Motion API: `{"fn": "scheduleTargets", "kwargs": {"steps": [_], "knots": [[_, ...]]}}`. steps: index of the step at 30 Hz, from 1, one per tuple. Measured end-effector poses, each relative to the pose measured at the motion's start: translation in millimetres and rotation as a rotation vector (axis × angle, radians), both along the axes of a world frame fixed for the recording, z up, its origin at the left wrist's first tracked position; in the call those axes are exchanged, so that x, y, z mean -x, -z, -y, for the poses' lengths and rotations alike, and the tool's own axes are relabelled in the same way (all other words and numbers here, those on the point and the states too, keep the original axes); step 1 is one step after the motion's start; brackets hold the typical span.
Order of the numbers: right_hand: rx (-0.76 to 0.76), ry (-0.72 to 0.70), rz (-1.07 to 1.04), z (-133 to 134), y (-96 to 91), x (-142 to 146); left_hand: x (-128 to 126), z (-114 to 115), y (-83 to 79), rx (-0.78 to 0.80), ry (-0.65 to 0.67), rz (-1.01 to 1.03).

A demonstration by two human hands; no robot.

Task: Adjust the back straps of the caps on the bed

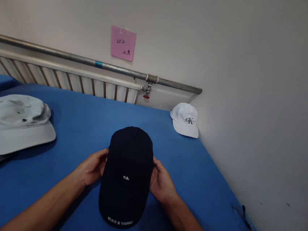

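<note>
A black cap [127,171] with a small white logo and white lettering along its brim lies on the blue surface [88,123], brim toward me. My left hand [91,168] grips the cap's left side, fingers curled under its edge. My right hand [161,183] grips the right side the same way. Both forearms reach in from the bottom of the view.
A pale grey cap [17,122] lies at the left on a grey sheet. A white cap [185,119] with dark letters sits in the far corner by the wall. Behind runs a radiator [65,79] with a pipe and a pink note [122,43]. Glasses [247,222] lie at right.
</note>
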State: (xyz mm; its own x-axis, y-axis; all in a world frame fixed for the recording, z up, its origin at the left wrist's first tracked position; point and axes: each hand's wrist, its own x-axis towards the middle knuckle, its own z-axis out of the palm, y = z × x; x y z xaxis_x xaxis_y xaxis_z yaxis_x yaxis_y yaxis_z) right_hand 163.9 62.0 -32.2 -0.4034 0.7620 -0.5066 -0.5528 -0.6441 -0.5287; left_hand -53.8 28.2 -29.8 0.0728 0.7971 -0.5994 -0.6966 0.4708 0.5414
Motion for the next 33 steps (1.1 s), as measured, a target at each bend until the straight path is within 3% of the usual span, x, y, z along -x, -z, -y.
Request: {"fn": "scheduleTargets", "kwargs": {"steps": [33], "knots": [[-0.021,-0.024,0.007,1.6,-3.6,0.9,-1.3,-0.5,-1.2,0.000,-0.008,-0.016]]}}
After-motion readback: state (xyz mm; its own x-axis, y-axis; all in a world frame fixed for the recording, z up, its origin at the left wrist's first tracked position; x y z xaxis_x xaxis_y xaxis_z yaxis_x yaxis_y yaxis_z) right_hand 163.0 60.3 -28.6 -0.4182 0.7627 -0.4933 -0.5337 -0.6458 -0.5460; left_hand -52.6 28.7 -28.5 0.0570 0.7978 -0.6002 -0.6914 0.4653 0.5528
